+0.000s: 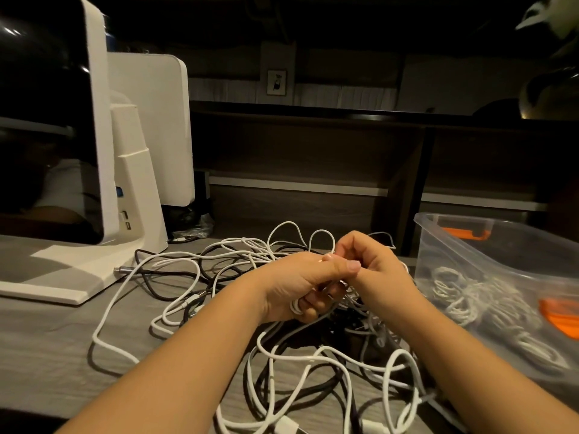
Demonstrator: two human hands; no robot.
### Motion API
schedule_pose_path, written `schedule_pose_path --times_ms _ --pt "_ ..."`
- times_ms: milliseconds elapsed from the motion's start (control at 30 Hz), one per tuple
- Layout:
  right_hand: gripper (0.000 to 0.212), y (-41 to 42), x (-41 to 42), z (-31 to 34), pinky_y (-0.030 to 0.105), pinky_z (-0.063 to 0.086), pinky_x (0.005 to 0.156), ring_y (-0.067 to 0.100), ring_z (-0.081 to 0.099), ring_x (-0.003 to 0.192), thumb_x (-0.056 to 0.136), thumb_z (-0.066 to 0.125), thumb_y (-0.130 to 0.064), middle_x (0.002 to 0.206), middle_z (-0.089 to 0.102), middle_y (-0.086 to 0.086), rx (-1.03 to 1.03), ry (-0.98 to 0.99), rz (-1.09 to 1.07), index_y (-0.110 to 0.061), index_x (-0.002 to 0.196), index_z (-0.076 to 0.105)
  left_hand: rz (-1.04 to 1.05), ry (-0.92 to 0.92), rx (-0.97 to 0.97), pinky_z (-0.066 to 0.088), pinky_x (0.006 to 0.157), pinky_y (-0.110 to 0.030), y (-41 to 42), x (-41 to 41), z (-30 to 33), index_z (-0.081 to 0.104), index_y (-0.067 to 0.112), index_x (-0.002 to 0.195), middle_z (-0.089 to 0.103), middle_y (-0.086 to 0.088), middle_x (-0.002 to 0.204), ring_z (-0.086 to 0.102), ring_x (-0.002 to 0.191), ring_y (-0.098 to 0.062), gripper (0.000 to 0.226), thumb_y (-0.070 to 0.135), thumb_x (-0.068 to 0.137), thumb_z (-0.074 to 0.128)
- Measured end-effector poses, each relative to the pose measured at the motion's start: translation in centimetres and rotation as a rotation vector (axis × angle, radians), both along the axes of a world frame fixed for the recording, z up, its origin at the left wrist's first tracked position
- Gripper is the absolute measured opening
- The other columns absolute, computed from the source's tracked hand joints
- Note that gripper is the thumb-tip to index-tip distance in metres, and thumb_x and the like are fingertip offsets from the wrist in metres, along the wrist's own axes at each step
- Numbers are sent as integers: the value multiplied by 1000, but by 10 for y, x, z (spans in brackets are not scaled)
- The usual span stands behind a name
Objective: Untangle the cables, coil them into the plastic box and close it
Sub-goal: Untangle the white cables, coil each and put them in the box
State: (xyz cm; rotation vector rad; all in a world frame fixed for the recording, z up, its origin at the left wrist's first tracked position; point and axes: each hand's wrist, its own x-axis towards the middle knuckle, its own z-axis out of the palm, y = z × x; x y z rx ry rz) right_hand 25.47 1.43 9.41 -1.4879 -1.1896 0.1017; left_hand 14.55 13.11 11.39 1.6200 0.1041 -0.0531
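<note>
i have both hands up over the middle of the tangle of cables (300, 364), which sprawls across the desk (47, 339) from 9 o'clock round to 5 o'clock. my left hand (300, 286) is clenched around a small white coil (296, 306), fingers curled under it. my right hand (369, 270) pinches a white strand just beside the left thumb, at the top of that coil. the plastic box (470, 245) sits at 3 o'clock, lid off, with several finished coils already lying inside.

to do this wind well, i think i should keep the left grip firm but not crushing, so the loops stay the same size. the right grip should feed slack a little at a time. where the strand snags in the black cables, i would lift and free it rather than pull, since a tug could tighten a knot.
</note>
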Motion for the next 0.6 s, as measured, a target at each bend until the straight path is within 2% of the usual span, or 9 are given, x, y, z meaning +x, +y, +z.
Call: schedule_pose_path --times_ms 67,133,167,233,300,367,467,533,600 --pt "28 1 -2 0 34 45 63 20 50 67 83 69 -40 70 53 10 -20 -5 16 -17 74 56 -60 18 8 22 41 -10 4 -3 2 52 16 90 42 7 63 31 46 0 28 41 85 65" --pt "38 0 -3 2 32 42 62 17 48 64 87 67 -43 65 51 6 -7 48 14 -11 72 54 -134 55 55 23 42 -10 6 -4 4 56 17 97 40 8 61 32 45 0 19 35 93 62" --pt "39 0 -3 4 30 40 60 14 46 60 89 61 -43 61 49 2 -1 66 -12 -11 69 53 -164 76 80 24 41 -11 5 -5 4 59 18 93 39 8 60 31 44 0 16 34 97 58" --pt "40 -2 0 6 30 38 58 12 44 56 92 51 -44 54 46 -4 1 54 -64 -14 65 50 -170 94 77 23 41 -12 0 -3 3 59 21 87 38 9 58 30 42 0 26 39 101 47" --pt "43 -4 3 6 33 40 62 14 47 59 93 46 -48 55 49 -5 -11 1 -94 -16 65 53 -95 65 23 23 40 -14 -4 -1 4 57 21 86 40 9 58 30 41 0 34 46 103 41" --pt "45 -5 2 6 32 43 68 12 52 66 91 42 -52 65 56 -5 -39 -52 -130 -17 70 59 52 2 -22 25 40 -14 -3 1 4 57 20 85 42 9 59 31 42 -2 37 49 103 42" --pt "51 -6 1 6 26 42 70 10 52 72 86 44 -58 80 56 4 -107 -129 -164 -12 75 64 242 -115 -63 25 41 -17 1 6 3 58 18 88 45 6 60 31 44 -5 36 47 104 42" --pt "41 -5 1 6 23 39 67 3 48 68 90 52 -51 78 51 0 -136 -198 -174 -14 74 62 328 -190 -51 27 43 -19 0 10 2 57 18 88 48 5 61 34 44 -7 36 46 105 41" --pt "29 -5 1 6 24 38 65 2 46 65 96 55 -36 74 51 -5 -114 -240 -198 -20 72 61 421 -264 -19 30 44 -20 -2 12 1 58 18 89 52 4 62 37 45 -8 37 45 106 38"
